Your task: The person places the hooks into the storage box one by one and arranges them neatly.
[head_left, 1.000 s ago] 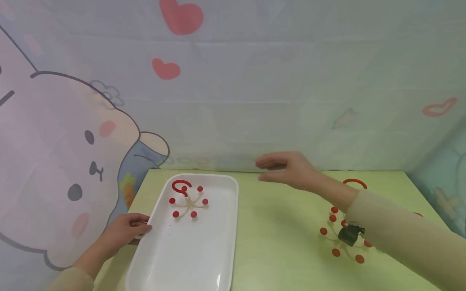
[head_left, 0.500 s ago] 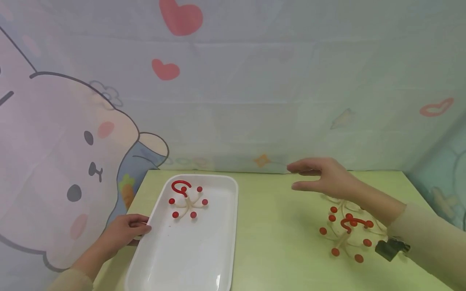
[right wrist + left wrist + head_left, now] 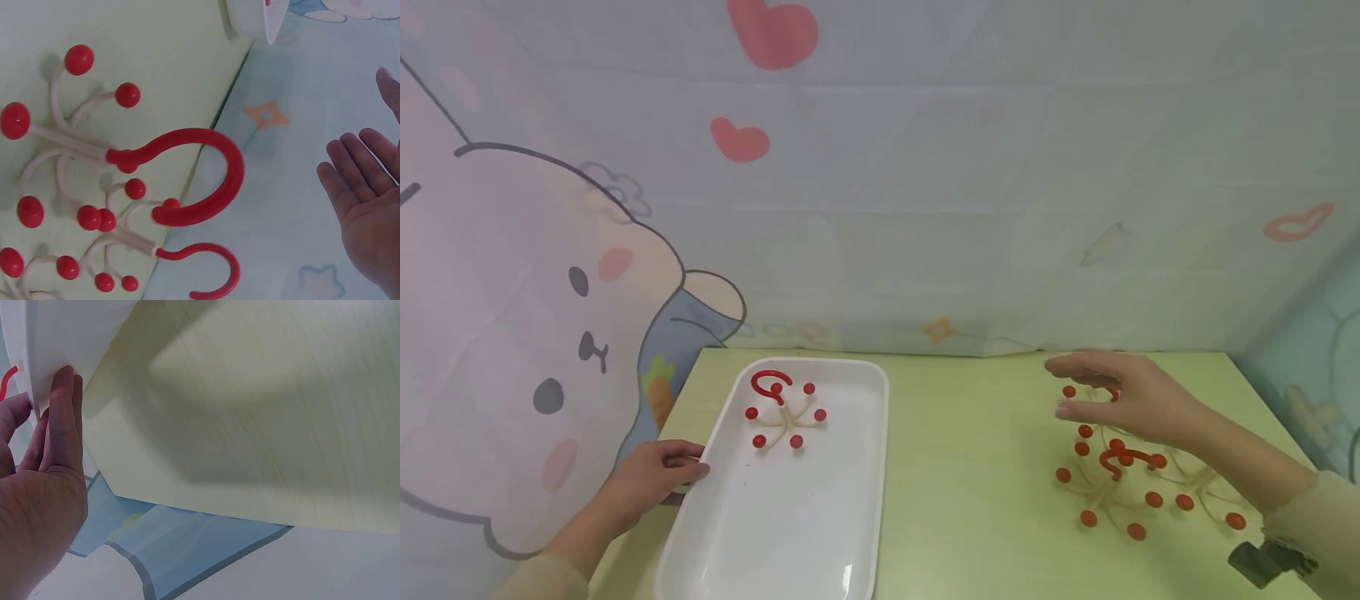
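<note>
I've got the L hand (image 3: 651, 483) on the long side of a white, round-cornered, plastic-looking tray (image 3: 797, 525): its thumb is at the rim and the other fingers lie almost straight vs. the outer wall, so the rim's pinched btwn them. Inside the tray, fwd and R of those fingers, near the far end, lies a cream, branched, plastic-looking piece w/ a red hook and 6 red ball tips (image 3: 787, 423).

My R hand (image 3: 1135, 396) hovers over the pale green table (image 3: 962, 467), fingers loosely extended, thumb well apart, nothing in them. Three similar pcs are on the table by it: the far piece (image 3: 1069, 392) is partly hidden behind the R fingers, the near piece (image 3: 1103, 493) is on my side of them, and the side piece (image 3: 1202, 482) is off to their R, under the forearm. Can't tell if those pcs touch each other. On the R wrist cam, a large red hook (image 3: 235, 165) shows beside the fingers, w/ a gap btwn. Beyond both hands' fingers hangs a printed fabric backdrop (image 3: 925, 208).
</note>
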`<state>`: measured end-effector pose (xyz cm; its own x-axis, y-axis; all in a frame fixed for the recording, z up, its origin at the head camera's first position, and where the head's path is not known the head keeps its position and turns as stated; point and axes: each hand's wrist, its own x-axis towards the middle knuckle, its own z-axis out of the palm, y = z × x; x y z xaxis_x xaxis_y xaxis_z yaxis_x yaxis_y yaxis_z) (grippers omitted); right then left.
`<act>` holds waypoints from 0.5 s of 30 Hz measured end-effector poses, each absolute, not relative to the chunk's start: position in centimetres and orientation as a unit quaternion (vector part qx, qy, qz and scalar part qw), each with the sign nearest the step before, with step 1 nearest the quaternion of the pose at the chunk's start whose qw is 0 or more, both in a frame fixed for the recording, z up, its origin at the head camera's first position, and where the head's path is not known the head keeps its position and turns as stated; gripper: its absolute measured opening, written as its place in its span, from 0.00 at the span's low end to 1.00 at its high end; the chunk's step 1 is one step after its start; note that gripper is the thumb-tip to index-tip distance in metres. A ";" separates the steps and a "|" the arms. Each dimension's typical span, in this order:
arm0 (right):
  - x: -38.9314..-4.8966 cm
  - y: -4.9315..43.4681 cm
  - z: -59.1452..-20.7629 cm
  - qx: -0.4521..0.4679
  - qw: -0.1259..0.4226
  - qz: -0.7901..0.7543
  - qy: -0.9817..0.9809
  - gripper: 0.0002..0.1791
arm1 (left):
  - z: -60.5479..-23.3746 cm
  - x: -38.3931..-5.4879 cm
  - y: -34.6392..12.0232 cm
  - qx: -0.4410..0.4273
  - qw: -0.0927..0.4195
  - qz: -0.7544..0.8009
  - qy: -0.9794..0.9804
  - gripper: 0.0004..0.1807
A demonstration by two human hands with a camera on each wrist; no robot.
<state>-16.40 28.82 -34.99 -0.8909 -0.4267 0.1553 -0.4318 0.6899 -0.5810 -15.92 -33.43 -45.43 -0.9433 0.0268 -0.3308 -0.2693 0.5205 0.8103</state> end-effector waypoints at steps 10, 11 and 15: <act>-14.8 32.4 -36.8 0.198 0.025 0.314 -0.928 0.32 | -45.6 -16.0 -33.4 -0.069 0.153 0.483 0.860 0.23; -14.7 32.7 -36.9 0.197 0.026 0.317 -0.927 0.32 | -45.6 -16.0 -33.5 -0.067 0.153 0.483 0.860 0.23; -14.3 33.4 -37.3 0.189 0.029 0.319 -0.928 0.32 | -45.7 -16.0 -33.6 -0.065 0.153 0.487 0.857 0.23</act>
<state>-14.33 33.40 -37.27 -0.9267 -0.3328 0.1749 -0.3700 0.7248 -0.5812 -15.97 -33.62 -45.68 -0.9445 0.0380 -0.3263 -0.2607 0.5176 0.8149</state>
